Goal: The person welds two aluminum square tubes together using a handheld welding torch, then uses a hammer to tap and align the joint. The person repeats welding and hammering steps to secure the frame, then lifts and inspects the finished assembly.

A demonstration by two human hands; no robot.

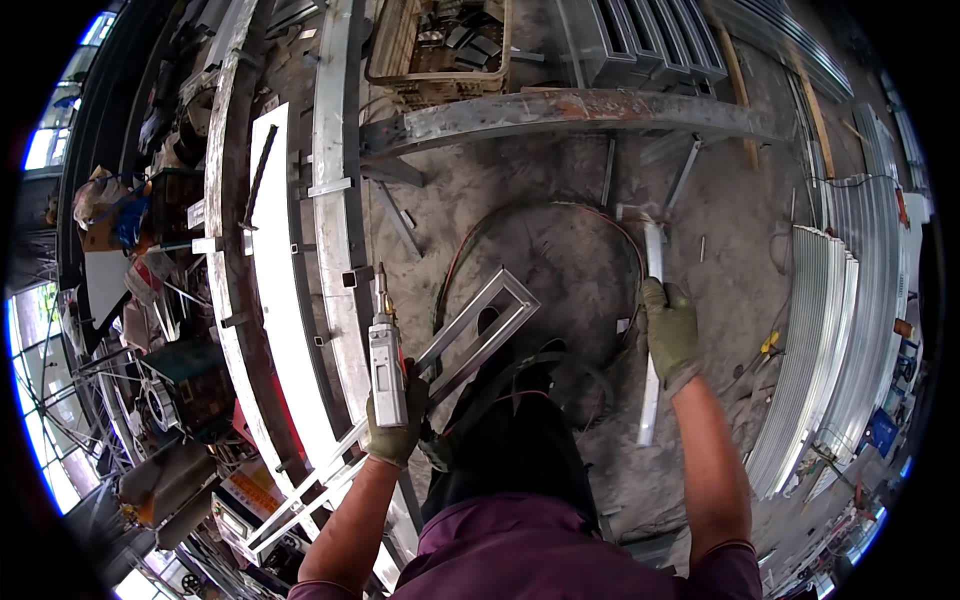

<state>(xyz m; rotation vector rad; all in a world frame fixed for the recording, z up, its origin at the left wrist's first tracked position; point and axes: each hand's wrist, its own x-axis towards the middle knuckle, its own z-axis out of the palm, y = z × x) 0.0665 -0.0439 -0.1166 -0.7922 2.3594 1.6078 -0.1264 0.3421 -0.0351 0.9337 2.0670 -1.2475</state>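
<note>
My gloved left hand [393,432] is closed around a white handheld welding gun [387,372], its narrow nozzle pointing away from me. Beside and partly behind that hand, a long, narrow rectangular frame of metal tube [490,345] slants from lower left to the middle. My gloved right hand [671,328] has its fingers curled at a long pale metal bar [646,410]. A brownish crosspiece [640,213] shows at the bar's far end. The glove hides part of the bar.
Long steel beams [335,200] run along my left, and a rusty crossbeam [570,108] spans the far side. Beyond it stands a plastic crate [440,85] of metal pieces. Stacked metal profiles [800,350] lie at right. A hose [470,235] loops over the floor.
</note>
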